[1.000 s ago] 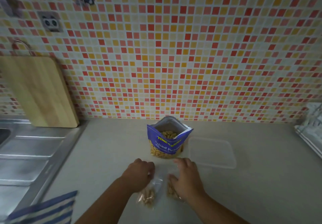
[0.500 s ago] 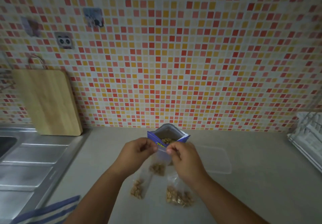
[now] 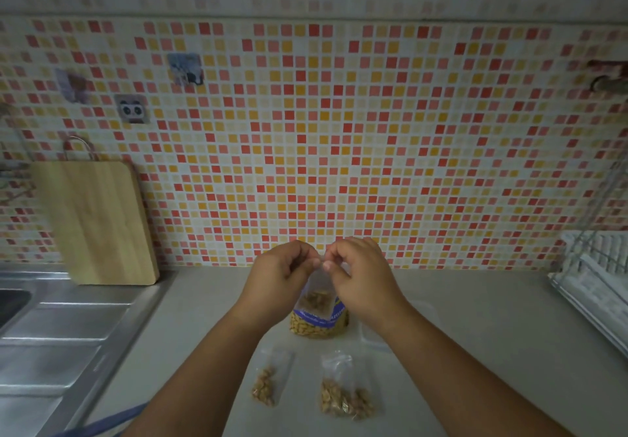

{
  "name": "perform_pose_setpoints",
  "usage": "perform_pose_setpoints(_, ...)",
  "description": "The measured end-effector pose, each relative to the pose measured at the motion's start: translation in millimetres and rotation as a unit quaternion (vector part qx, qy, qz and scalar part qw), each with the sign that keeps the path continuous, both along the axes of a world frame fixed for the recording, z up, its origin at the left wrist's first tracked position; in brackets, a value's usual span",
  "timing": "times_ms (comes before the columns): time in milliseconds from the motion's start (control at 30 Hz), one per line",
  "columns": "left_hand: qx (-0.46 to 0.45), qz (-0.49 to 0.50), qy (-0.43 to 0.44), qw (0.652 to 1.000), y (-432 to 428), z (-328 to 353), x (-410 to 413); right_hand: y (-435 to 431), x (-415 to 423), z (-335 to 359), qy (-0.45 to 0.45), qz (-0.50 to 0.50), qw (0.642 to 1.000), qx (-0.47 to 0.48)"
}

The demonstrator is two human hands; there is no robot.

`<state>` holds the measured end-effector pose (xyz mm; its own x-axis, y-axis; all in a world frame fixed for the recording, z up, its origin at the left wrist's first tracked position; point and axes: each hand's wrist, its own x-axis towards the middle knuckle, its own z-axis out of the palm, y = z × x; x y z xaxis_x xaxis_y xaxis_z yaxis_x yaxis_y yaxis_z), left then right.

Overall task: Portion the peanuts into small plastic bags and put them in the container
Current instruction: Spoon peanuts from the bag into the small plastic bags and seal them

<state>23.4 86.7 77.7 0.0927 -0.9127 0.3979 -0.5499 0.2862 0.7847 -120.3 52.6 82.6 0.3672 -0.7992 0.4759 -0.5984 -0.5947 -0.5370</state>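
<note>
Currently, the left hand [image 3: 282, 270] and right hand [image 3: 360, 277] are pinching the small plastic bag [image 3: 316, 287] along its 12 o'clock edge; its film is probably handling light, limp, slippery.

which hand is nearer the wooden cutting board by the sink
Left. The left hand is off to the right of the rectangular wooden cutting board; the right hand is farther right, beyond the small clear plastic bag both pinch.

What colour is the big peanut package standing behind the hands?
The peanut package is blue with a see-through bottom section, seen best in the head view.
</note>
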Motion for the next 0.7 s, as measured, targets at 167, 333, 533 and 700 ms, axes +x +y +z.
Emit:
perform_pose_setpoints(167,-0.029,0.003,-0.006,1.0,0,1,-3,0,-1,6,0.001,-0.004,0.999,0.038)
perform_pose_setpoints(333,-0.034,0.029,-0.012,0.999,0,-4,1,1,-9,10,-0.049,-0.016,0.982,0.184)
perform_pose_setpoints(533,-0.014,0.044,0.026,0.999,-1,-13,3,0,-13,2,-0.125,-0.042,0.957,0.257)
perform_pose_setpoints(700,0.123,-0.029,0.167,0.978,-7,-24,14,-2,-13,-19,-0.14,-0.003,0.938,0.318)
